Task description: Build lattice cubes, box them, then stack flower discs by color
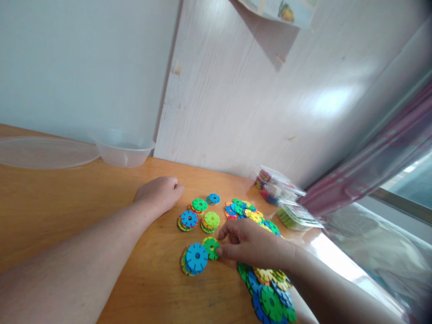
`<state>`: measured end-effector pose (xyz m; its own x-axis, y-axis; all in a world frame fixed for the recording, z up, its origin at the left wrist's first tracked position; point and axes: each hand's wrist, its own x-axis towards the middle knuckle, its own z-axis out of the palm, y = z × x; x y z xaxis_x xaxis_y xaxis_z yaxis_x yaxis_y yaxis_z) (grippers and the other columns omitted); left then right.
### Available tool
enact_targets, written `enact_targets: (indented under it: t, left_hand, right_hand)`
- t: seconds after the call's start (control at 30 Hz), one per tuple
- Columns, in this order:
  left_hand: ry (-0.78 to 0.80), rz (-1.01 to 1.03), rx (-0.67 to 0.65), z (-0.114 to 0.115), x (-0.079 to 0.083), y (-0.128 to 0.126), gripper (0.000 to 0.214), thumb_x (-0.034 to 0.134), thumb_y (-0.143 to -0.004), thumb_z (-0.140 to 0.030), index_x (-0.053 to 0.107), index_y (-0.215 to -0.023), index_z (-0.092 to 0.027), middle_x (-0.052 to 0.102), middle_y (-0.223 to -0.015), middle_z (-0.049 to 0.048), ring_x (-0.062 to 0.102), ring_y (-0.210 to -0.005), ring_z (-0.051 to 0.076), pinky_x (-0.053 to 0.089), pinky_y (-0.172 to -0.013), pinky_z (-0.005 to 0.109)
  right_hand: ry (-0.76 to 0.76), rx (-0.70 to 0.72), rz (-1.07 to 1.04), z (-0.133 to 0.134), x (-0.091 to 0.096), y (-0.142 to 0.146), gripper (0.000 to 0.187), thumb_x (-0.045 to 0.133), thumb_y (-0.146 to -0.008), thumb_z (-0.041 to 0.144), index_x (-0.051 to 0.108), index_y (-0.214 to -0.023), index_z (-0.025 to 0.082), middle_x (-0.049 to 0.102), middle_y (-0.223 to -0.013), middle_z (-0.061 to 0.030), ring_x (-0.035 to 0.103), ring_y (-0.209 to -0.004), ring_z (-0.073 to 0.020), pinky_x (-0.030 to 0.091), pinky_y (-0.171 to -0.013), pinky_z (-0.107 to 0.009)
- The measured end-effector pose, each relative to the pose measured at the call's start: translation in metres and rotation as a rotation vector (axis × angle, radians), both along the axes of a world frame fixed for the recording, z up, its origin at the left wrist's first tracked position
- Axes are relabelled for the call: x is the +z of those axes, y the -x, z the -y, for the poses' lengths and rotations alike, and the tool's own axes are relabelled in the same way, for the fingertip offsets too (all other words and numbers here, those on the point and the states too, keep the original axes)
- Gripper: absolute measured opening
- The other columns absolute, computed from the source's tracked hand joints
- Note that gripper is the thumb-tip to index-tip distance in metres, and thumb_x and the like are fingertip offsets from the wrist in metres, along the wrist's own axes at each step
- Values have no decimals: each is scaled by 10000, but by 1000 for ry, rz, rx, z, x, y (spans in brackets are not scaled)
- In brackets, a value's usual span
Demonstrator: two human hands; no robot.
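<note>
My left hand [160, 193] rests on the table in a loose fist, with nothing showing in its curled fingers. To its right stand small stacks of slotted plastic discs: a blue-topped stack [213, 198], a green-topped stack [198, 205], another blue-topped one [189, 220] and a lime-topped one [212, 221]. My right hand [251, 238] has thumb and forefinger apart, their tips at the right edge of a green disc [210, 248] that lies over a yellow one. Beside that, a larger stack [196, 258] with a blue top leans slightly. Part of a loose disc pile [270, 301] is hidden beneath my right hand and forearm.
A clear plastic bowl [124, 153] and a round translucent lid [47, 153] lie at the back left of the wooden table [151, 279]. Clear boxes of coloured pieces [297, 216] sit at the back right, near a pink curtain [371, 162]. A pale panel [236, 99] borders the back.
</note>
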<state>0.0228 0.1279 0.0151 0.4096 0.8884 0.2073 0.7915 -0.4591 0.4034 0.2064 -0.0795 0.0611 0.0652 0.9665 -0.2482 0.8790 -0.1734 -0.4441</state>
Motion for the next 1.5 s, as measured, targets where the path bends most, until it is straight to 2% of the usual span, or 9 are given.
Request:
enact_targets:
  t: [0.1, 0.17, 0.37, 0.53, 0.73, 0.9, 1.13, 1.3, 1.5]
  left_hand:
    - [-8, -2, 3, 0, 0, 0, 401, 362, -863, -462, 688, -812, -234, 721, -884, 112, 640, -770, 275, 345, -565, 322]
    - [-5, 1, 8, 0, 0, 0, 399, 370, -862, -466, 693, -818, -236, 724, -884, 110, 643, -779, 273, 355, -575, 320]
    - [-2, 1, 5, 1, 1, 0, 400, 367, -865, -461, 690, -816, -232, 722, -882, 109, 639, -776, 269, 349, -571, 320]
    - [-2, -5, 7, 1, 2, 0, 385, 369, -858, -452, 680, -806, -230, 715, -880, 113, 630, -754, 271, 330, -557, 325]
    - [11, -11, 6, 0, 2, 0, 387, 368, -849, -463, 678, -794, -238, 711, -859, 108, 625, -757, 280, 330, -558, 330]
    - [10, -8, 7, -1, 2, 0, 369, 390, -836, -471, 683, -802, -247, 710, -830, 102, 629, -761, 280, 338, -577, 329]
    - [8, -22, 17, -4, 0, 0, 385, 383, -836, -474, 699, -825, -255, 723, -883, 109, 642, -788, 293, 364, -589, 332]
    - [-6, -28, 12, -6, -2, 0, 396, 370, -840, -476, 697, -828, -253, 724, -873, 106, 640, -783, 285, 355, -579, 327]
    - [6, 2, 6, -1, 1, 0, 389, 376, -841, -466, 695, -825, -244, 712, -847, 107, 630, -773, 285, 344, -595, 337]
  right_hand:
    - [-10, 28, 127, 3, 5, 6, 479, 741, -728, 541, 674, -1099, 246, 618, -751, 13, 541, -653, -137, 304, -517, -228]
    - [-18, 38, 199, 5, 8, 10, 517, 740, -714, 573, 671, -1121, 262, 630, -756, 10, 542, -664, -147, 300, -534, -238]
    - [-37, 42, 256, 5, 8, 14, 347, 664, -789, 535, 702, -1028, 287, 655, -756, 14, 543, -648, -143, 296, -545, -249]
    - [-92, 49, 254, 4, 3, 11, 315, 650, -811, 517, 703, -1003, 273, 652, -742, 12, 536, -643, -138, 292, -553, -250]
    - [-164, 19, 183, 13, 25, -13, 205, 600, -875, 361, 670, -994, 210, 587, -698, 16, 485, -600, -106, 287, -535, -238]
    - [-56, 55, 182, 40, 43, -41, 218, 625, -866, 360, 663, -1031, 222, 516, -643, 47, 438, -561, -96, 288, -515, -235]
    - [-2, 57, 347, 77, 33, -43, 458, 699, -780, 571, 621, -1098, 251, 610, -851, -2, 502, -699, -142, 301, -576, -261]
    - [-5, 27, 415, 81, 26, -37, 337, 671, -814, 507, 616, -1023, 247, 612, -824, -1, 487, -682, -147, 283, -569, -274]
    - [-43, 8, 375, 74, 30, -35, 247, 663, -825, 431, 641, -1003, 261, 612, -759, 2, 497, -645, -141, 288, -543, -272]
